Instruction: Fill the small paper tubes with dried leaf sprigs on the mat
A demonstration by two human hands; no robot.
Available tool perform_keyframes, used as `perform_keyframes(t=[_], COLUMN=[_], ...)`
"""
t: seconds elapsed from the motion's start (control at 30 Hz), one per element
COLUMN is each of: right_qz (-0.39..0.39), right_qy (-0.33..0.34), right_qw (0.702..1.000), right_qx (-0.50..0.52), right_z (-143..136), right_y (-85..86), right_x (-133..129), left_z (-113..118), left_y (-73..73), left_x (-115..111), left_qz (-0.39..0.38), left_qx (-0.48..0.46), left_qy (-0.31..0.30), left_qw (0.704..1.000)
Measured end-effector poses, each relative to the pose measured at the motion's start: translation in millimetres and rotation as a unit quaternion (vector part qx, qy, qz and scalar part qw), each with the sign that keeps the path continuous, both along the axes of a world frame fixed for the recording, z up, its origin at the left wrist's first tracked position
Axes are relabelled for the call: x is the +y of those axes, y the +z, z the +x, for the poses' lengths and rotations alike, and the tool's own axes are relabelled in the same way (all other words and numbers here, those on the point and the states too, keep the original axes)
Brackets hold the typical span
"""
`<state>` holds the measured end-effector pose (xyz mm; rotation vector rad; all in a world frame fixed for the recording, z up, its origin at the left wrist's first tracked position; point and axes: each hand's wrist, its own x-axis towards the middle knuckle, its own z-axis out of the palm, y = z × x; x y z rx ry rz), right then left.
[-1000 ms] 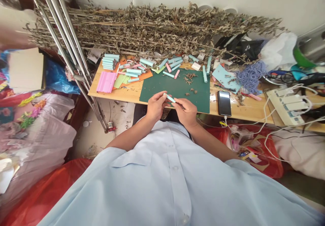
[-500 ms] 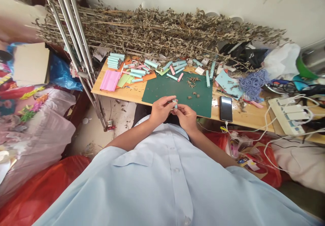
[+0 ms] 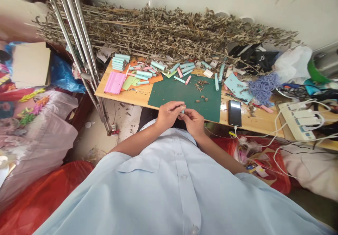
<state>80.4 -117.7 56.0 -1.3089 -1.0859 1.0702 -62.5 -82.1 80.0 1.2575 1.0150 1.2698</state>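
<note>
Just in front of the table edge, my left hand (image 3: 168,116) and my right hand (image 3: 194,121) meet, both closed around a small light-blue paper tube (image 3: 182,111). Only a bit of the tube shows between the fingertips; the rest is hidden. Beyond the hands lies a dark green cutting mat (image 3: 176,92). Small brown clumps of dried leaf (image 3: 202,97) and a loose pile of dried plant bits (image 3: 200,84) rest on it. Blue paper rolls (image 3: 158,65) and a few pink rolls (image 3: 188,79) lie scattered along its far side.
Bundled dried plant stalks (image 3: 163,30) stretch along the wall. Right of the mat are a phone (image 3: 235,113) on a cable, purple cord (image 3: 264,87) and a power strip (image 3: 298,120). Pink paper (image 3: 115,82) lies at the left. Metal crutches (image 3: 84,51) stand by the table's left end.
Both hands stay in nearly the same place. The fingertips have shifted slightly around the tube, and the left fingers now cover more of its top end.
</note>
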Motion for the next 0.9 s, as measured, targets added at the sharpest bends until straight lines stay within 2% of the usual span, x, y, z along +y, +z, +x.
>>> perform_keyframes(t=[0.1, 0.23, 0.4, 0.57, 0.63, 0.73, 0.83, 0.9], right_qz=[-0.001, -0.009, -0.034, -0.068, -0.099, -0.144, -0.166, -0.172], right_qy=[-0.001, -0.001, 0.010, 0.042, 0.063, 0.085, 0.093, 0.103], right_qw=[1.000, 1.000, 0.999, 0.995, 0.989, 0.976, 0.964, 0.958], right_qx=[0.000, 0.006, 0.036, 0.064, 0.088, 0.140, 0.187, 0.207], right_z=[0, -1, -3, -1, 0, 2, 3, 3], right_y=[-1.7, 0.1, 6.1, 7.2, 6.1, 5.4, 7.7, 9.9], right_x=[0, 0, 0, 0, 0, 2, 5, 5], left_z=[0, -1, -3, -8, -12, -22, -31, -33], left_y=[-1.8, -11.7, -22.0, -20.4, -16.6, -11.2, -10.8, -13.7], left_x=[-1, 0, 3, 9, 13, 20, 25, 26], left_qz=[0.016, 0.028, 0.122, 0.153, 0.160, 0.186, 0.241, 0.267], left_qx=[0.009, 0.010, 0.105, 0.147, 0.151, 0.139, 0.148, 0.164], left_qy=[-0.008, -0.001, 0.023, 0.024, -0.002, -0.080, -0.149, -0.168], left_qw=[1.000, 1.000, 0.987, 0.977, 0.976, 0.969, 0.948, 0.935])
